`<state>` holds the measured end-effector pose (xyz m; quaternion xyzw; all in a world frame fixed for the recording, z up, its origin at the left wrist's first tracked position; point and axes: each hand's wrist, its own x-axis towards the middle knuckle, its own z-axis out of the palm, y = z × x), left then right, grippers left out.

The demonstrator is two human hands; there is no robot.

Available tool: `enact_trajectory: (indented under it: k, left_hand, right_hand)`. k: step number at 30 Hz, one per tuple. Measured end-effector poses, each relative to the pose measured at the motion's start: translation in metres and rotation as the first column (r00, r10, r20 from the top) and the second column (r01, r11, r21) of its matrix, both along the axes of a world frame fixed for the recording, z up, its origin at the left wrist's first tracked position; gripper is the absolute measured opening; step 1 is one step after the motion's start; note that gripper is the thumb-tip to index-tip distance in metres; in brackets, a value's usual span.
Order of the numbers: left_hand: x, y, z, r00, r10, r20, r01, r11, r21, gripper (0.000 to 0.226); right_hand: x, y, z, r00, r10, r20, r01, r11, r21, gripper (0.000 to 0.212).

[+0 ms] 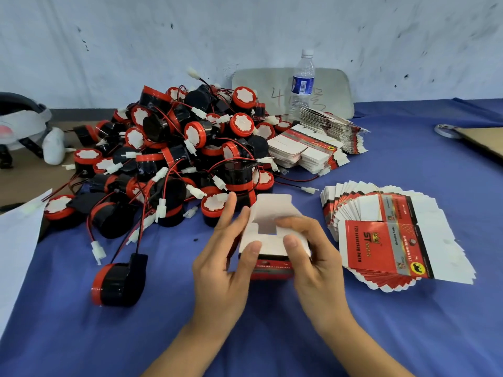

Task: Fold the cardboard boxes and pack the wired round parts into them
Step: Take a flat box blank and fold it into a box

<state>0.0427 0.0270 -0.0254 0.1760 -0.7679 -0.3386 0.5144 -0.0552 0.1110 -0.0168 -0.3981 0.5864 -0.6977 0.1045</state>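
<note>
Cardboard box [270, 247] in both curled hands [220, 268] [318, 265]

Between left hand [217, 268] and right hand [318, 262], cardboard box [272, 246], matt white inside, glossy red print outside. Right of the hands, fanned flat box blanks [381, 248] of the same glossy card. Beyond the left hand, heap of round parts [174, 148]: shiny black and red plastic, matt white caps. Underneath, matt blue cloth [272, 322].
</note>
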Motion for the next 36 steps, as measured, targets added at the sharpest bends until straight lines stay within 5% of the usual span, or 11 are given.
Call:
enact_trajectory:
  k: [7,20,27,32,36]
  left_hand:
    - [0.000,-0.003,-0.004,0.980,-0.196,-0.024,0.197,0.961,0.193,0.043]
    - [-0.001,-0.003,0.002,0.984,-0.176,0.031,0.170,0.976,0.139,0.034]
    - [0.005,-0.012,0.010,0.975,-0.222,0.026,0.223,0.974,-0.029,0.044]
    - [0.009,-0.011,0.012,0.979,-0.201,0.015,0.202,0.979,-0.035,0.043]
    - [0.011,-0.009,0.015,0.982,-0.191,-0.011,0.189,0.978,-0.089,0.043]
  right_hand:
    - [-0.002,0.002,0.007,0.986,0.018,0.166,-0.011,0.999,-0.044,0.019]
    - [-0.003,0.004,0.010,0.956,0.062,0.285,-0.078,0.996,0.047,0.047]
    - [-0.023,0.011,0.019,0.623,0.358,0.695,-0.385,0.914,-0.125,0.062]
    - [-0.025,0.012,0.017,0.586,0.341,0.735,-0.463,0.885,-0.042,0.035]
    - [-0.029,0.013,0.019,0.565,0.342,0.751,-0.473,0.880,-0.045,0.117]
